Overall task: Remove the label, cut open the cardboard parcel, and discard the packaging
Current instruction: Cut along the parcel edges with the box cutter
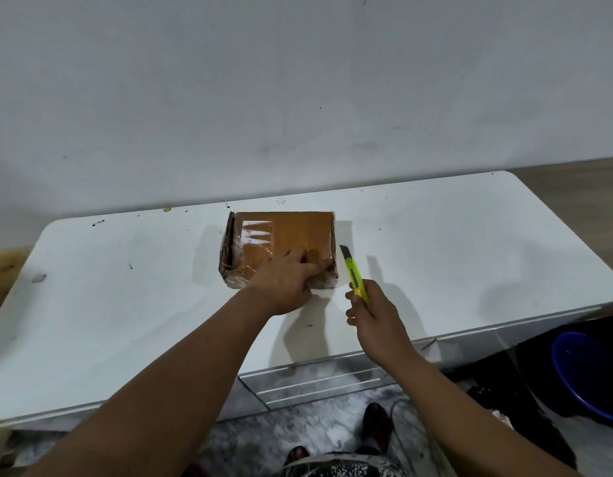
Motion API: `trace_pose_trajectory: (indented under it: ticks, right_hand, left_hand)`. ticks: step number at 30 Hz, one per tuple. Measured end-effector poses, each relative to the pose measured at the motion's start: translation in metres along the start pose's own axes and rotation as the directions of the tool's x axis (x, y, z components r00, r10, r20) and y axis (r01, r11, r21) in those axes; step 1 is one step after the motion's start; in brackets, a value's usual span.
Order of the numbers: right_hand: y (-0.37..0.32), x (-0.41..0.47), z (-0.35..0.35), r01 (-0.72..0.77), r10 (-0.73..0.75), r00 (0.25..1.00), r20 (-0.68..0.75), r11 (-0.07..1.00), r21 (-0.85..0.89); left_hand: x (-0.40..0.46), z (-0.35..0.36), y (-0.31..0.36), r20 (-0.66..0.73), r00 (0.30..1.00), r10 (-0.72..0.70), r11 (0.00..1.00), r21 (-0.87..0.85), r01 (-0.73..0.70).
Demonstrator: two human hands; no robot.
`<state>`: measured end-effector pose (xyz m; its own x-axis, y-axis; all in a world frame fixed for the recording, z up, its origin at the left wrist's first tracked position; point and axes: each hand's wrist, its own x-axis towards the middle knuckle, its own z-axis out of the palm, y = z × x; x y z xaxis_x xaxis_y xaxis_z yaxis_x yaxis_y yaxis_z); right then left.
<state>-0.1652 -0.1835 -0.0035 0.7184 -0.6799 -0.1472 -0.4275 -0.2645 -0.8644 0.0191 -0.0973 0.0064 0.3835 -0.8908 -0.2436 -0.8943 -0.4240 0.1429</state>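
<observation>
There is a single view, from a wide-angle camera worn on the person's head. It looks forward and steeply down, so both bare forearms run up from the bottom edge to the left hand [285, 277] and the right hand [373, 315] near the middle of the frame. The table [126, 304] beneath the hands bows at its edges from the lens. Beyond the hands a wall [298, 80] fills the upper half. Below the wrists the floor [315, 418] shows, and right of the right forearm a blue tub [587, 373]. The hands sit close to the camera.
</observation>
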Motion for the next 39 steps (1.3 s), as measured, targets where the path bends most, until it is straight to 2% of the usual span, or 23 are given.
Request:
trace_pose_trajectory:
  ticks: [5,8,13,23,31,36,39]
  right_hand:
    - [0.014,-0.013,-0.006,-0.016,0.023,0.998,0.065,0.994,-0.112]
    - [0.016,-0.011,-0.015,-0.021,0.032,0.998,0.057,0.985,-0.172]
    - [0.016,-0.004,-0.033,0.028,0.010,0.991,0.131,0.958,-0.286]
    - [0.008,0.007,-0.050,0.120,-0.031,0.973,0.229,0.914,-0.388]
    - [0.000,0.020,-0.062,0.177,-0.039,0.950,0.309,0.884,-0.433]
    - [0.001,0.029,-0.061,0.212,-0.026,0.938,0.347,0.832,-0.512]
    - [0.010,0.035,-0.058,0.231,0.052,0.915,0.401,0.747,-0.623]
  left_hand:
    - [0.007,-0.007,-0.003,0.094,0.995,0.041,0.999,-0.034,-0.038]
    - [0.007,-0.012,-0.004,0.138,0.987,0.079,0.997,0.006,-0.080]
    - [0.005,-0.019,-0.005,0.196,0.975,0.105,0.989,0.086,-0.124]
    - [0.003,-0.021,-0.016,0.186,0.970,0.157,0.962,0.195,-0.193]
    - [0.008,-0.019,-0.021,0.206,0.959,0.194,0.961,0.157,-0.228]
    - [0.010,-0.016,-0.025,0.204,0.955,0.218,0.961,0.128,-0.246]
    - [0.011,-0.016,-0.024,0.212,0.955,0.207,0.964,0.119,-0.236]
